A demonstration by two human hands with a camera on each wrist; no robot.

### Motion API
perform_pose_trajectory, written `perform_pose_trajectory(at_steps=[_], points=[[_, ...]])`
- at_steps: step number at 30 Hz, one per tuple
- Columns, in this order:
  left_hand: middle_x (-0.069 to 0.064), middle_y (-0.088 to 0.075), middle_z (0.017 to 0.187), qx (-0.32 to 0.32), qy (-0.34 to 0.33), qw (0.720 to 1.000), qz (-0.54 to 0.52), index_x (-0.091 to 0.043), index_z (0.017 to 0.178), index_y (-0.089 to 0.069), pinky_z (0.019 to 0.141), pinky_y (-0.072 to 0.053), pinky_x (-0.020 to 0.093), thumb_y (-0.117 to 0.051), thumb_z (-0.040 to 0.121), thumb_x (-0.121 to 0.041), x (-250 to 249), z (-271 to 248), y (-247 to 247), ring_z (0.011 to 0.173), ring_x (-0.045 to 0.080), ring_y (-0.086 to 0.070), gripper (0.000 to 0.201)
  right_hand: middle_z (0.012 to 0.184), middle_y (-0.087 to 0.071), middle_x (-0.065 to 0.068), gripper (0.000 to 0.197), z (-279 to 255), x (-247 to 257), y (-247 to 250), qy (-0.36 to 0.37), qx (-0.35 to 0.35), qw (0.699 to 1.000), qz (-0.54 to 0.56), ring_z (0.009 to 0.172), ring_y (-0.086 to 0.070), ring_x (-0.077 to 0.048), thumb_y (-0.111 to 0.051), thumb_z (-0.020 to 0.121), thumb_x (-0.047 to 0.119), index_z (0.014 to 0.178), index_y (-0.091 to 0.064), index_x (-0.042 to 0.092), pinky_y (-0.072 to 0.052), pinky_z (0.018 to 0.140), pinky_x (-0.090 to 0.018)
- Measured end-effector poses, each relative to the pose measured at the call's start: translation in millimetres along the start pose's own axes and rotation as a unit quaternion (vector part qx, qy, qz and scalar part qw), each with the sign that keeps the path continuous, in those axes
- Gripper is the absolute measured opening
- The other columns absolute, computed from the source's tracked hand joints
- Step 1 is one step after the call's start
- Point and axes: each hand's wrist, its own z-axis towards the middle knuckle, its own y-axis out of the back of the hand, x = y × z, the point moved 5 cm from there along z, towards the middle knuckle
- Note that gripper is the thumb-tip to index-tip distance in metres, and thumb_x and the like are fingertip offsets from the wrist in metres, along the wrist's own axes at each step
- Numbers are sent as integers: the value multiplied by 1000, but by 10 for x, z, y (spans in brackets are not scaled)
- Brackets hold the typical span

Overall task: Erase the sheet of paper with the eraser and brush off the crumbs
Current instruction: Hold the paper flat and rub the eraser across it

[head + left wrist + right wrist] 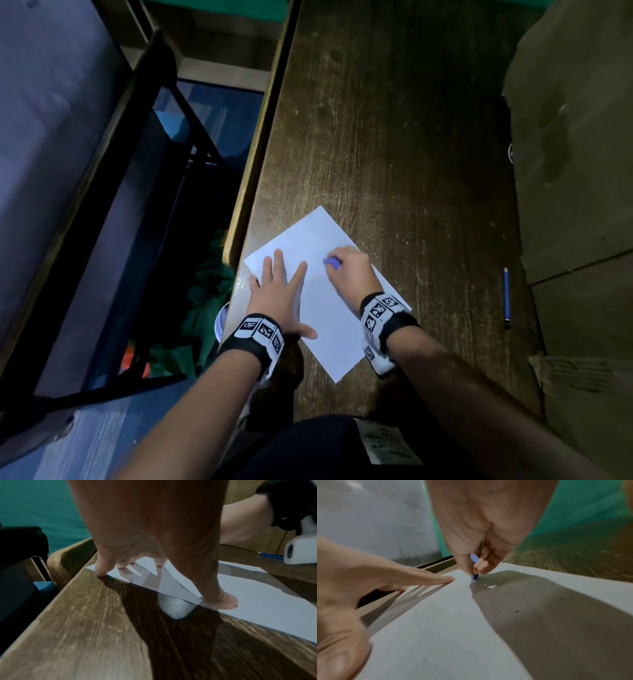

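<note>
Paper (325, 294) lies askew on desk (394, 137), near edge. Left hand (277, 294) flat, fingers spread, presses paper at 9 o'clock side. Right hand (349, 270) pinches blue eraser (332, 262), tip touching paper toward 12 o'clock. Pencil (506, 298) at 3 o'clock, apart.

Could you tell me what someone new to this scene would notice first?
The white sheet of paper glows against the dark wooden desk, near its left edge. The left hand presses it flat while the right hand pinches a blue eraser against it. A blue pencil lies to the right.
</note>
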Motion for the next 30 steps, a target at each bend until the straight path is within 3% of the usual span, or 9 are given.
perform_pose_trajectory(at_steps=[2,6,7,12,16,17,22,27,30], points=[[22,37,159,10,6,1000,2,-33,158,22,120,-11,65,-79,58,-80,-21,15,4,152,45,22,150,90,-62,-2,10,-39,-21,-8,-10,-29,1000,-4,81,-61,-20,-59,89,16,85,-68,12,-53,78,-36],[25,34,159,5,17,1000,14,-31,159,21,120,-15,65,-80,58,-79,-42,43,12,152,45,19,151,88,-52,5,14,-580,292,-335,112,201,972,-48,80,-56,-16,-54,94,24,83,-58,15,-48,74,-32],[25,34,160,3,19,1000,15,-31,159,21,120,-14,65,-80,58,-79,-39,41,15,153,44,19,150,89,-53,4,13,-563,289,-302,114,212,970,-47,80,-55,-15,-54,94,24,86,-60,15,-48,75,-31],[24,32,161,3,14,1000,23,-31,158,20,120,-14,62,-78,58,-82,-31,-6,34,153,43,20,149,93,-65,-5,13,-39,-70,68,-28,-55,998,-9,85,-62,-20,-59,87,10,90,-71,7,-51,84,-32],[24,31,161,3,15,1000,23,-30,160,19,121,-17,63,-79,64,-76,-46,4,45,153,43,19,144,95,-57,0,14,-604,264,-341,103,189,975,-49,85,-56,-17,-54,94,22,95,-65,13,-49,80,-33],[24,31,161,2,16,1000,24,-30,160,19,121,-17,63,-79,64,-76,-43,6,50,153,43,19,144,93,-55,2,13,-620,281,-306,118,206,970,-56,84,-55,-15,-55,94,23,95,-64,15,-48,78,-31],[23,32,161,11,16,1000,18,-31,159,20,121,-15,62,-80,57,-80,-39,-3,41,152,44,20,150,98,-63,-3,12,-61,-205,64,-51,-62,997,3,86,-61,-20,-63,87,13,96,-71,10,-53,83,-34],[24,34,160,13,19,1000,16,-29,159,19,121,-16,63,-81,58,-79,-54,15,48,152,44,21,151,93,-58,2,12,-620,166,-297,91,185,978,-28,83,-57,-14,-57,92,22,93,-65,13,-47,78,-27],[25,34,160,17,17,1000,19,-29,159,21,120,-16,63,-80,58,-80,-59,13,49,152,46,20,151,95,-63,-2,11,-167,-106,-28,8,47,999,-11,88,-60,-18,-62,89,16,94,-69,10,-50,86,-34]])
